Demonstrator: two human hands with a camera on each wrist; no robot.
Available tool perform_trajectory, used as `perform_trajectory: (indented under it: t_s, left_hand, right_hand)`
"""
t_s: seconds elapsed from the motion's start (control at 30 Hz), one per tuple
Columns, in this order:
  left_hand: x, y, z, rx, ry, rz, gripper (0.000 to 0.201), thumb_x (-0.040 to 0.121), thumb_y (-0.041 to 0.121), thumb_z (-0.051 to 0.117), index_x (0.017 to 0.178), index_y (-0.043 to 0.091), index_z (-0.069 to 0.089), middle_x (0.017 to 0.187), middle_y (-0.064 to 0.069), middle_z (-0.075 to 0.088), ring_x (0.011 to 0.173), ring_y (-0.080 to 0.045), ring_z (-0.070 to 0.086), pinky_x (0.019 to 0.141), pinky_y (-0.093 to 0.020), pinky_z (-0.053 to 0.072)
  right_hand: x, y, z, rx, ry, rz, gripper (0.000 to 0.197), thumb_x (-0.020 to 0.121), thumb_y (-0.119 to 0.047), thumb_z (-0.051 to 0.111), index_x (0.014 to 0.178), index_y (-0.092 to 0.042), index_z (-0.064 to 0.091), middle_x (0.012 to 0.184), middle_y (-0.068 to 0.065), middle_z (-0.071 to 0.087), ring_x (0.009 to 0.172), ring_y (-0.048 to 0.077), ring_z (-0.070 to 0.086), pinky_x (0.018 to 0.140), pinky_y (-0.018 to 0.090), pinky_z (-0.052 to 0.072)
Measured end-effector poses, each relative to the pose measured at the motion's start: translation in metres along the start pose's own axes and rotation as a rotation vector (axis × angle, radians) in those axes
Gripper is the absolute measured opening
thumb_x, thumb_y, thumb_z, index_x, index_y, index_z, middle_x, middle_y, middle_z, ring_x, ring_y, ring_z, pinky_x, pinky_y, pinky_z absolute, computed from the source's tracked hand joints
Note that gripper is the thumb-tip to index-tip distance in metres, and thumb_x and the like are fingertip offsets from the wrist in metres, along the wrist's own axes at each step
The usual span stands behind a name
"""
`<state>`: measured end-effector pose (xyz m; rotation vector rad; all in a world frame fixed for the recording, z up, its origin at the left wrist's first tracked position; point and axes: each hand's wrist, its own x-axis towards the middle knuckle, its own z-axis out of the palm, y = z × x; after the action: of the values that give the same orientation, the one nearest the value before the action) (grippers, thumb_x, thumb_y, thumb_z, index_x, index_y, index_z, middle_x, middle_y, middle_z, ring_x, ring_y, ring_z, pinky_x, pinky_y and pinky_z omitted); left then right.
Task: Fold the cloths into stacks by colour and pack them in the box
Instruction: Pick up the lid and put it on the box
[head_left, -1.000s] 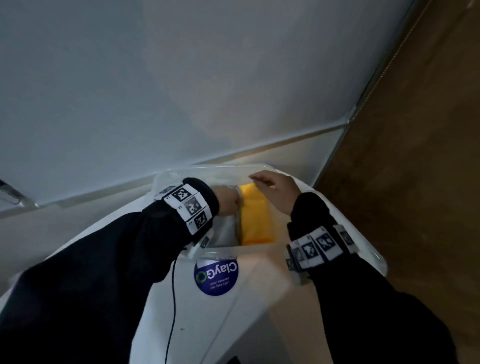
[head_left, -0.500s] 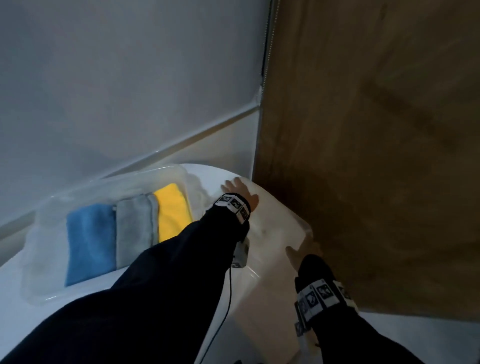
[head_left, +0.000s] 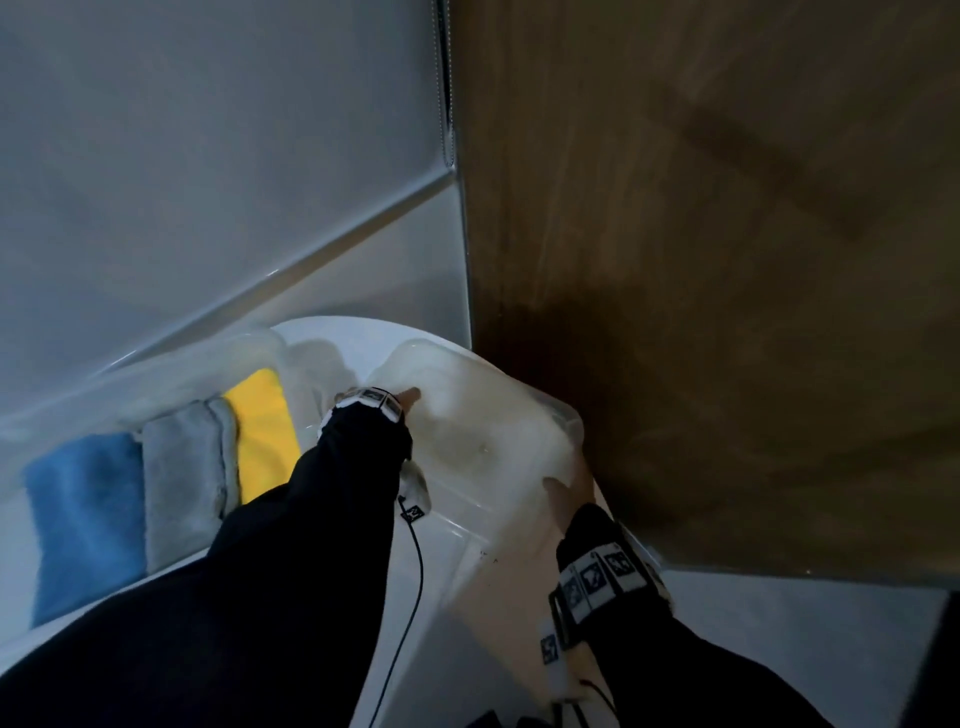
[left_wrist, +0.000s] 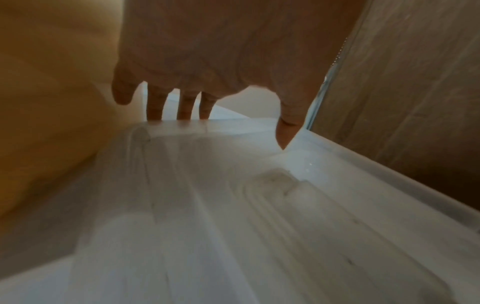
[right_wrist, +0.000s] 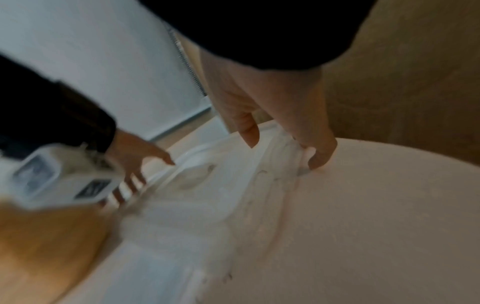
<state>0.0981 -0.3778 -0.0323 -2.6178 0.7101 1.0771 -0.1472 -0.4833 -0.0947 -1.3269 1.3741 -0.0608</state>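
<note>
A clear plastic box (head_left: 156, 371) sits at the left and holds three folded stacks side by side: blue cloth (head_left: 85, 519), grey cloth (head_left: 182, 478) and yellow cloth (head_left: 262, 436). To its right lies the translucent lid (head_left: 493, 415). My left hand (head_left: 408, 397) reaches across the lid (left_wrist: 233, 205). Its straight fingers (left_wrist: 154, 109) dip over the far rim and the thumb tip touches the top. My right hand (head_left: 558, 493) is at the lid's near right corner. There its fingers (right_wrist: 319, 156) curl round the rim, thumb above.
Box and lid rest on a round white table (head_left: 337, 338) whose edge curves close behind the lid. Beyond that edge is a brown wooden surface (head_left: 727, 260), with a pale grey wall (head_left: 208, 156) behind the box. A thin black cable (head_left: 415, 571) hangs from my left wrist.
A second ago both hands were in the box at the yellow stack. They have since moved right onto the lid, and my view has swung right with them.
</note>
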Motion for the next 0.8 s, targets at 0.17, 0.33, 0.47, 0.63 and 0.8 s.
perform_trajectory:
  t_s: [0.17,0.33,0.47,0.63,0.8]
  left_hand:
    - [0.012,0.007,0.010,-0.175,-0.022,-0.106,0.083,0.081,0.071,0.048,0.148,0.028,0.025,0.154,-0.012,0.028,0.136,-0.031,0.036,0.110,-0.038,0.031]
    - [0.029,0.009,0.050,-0.385,-0.063,-0.092,0.088,0.080,0.070,0.049,0.143,0.010,0.035,0.146,-0.014,0.039,0.132,-0.031,0.041,0.095,-0.030,0.033]
    - [0.079,-0.005,0.090,-0.706,-0.031,-0.086,0.103,0.062,0.084,0.041,0.134,0.011,0.045,0.137,-0.021,0.048,0.120,-0.035,0.050,0.107,-0.047,0.032]
    - [-0.010,0.025,0.046,-1.134,0.024,-0.255,0.102,0.071,0.079,0.050,0.136,0.002,0.040,0.134,-0.018,0.049,0.123,-0.036,0.050,0.097,-0.034,0.035]
    - [-0.080,0.047,-0.014,-0.855,0.609,-0.074,0.065,0.088,0.049,0.053,0.136,0.012,0.027,0.130,-0.021,0.048,0.119,-0.040,0.049,0.099,-0.047,0.041]
  right_hand:
    - [0.009,-0.002,-0.022,0.103,0.007,-0.085,0.079,0.090,-0.003,0.054,0.147,-0.044,0.019,0.154,0.001,0.026,0.139,0.028,0.032,0.110,0.044,0.032]
    - [0.016,-0.014,-0.041,0.139,0.168,-0.141,0.088,0.078,-0.003,0.073,0.148,-0.028,0.026,0.147,0.007,0.036,0.130,0.027,0.043,0.104,0.041,0.041]
    - [0.024,-0.024,-0.065,0.150,0.140,-0.066,0.080,0.079,-0.020,0.075,0.146,-0.025,0.031,0.141,0.007,0.045,0.124,0.031,0.048,0.102,0.045,0.044]
    - [0.031,-0.038,-0.082,0.046,0.266,-0.230,0.044,0.090,-0.015,0.061,0.132,-0.015,0.050,0.137,0.012,0.045,0.115,0.031,0.052,0.096,0.038,0.046]
    - [0.023,-0.049,-0.069,-0.110,0.361,-0.199,0.046,0.098,-0.017,0.042,0.143,-0.009,0.035,0.147,0.018,0.034,0.131,0.035,0.038,0.111,0.043,0.031]
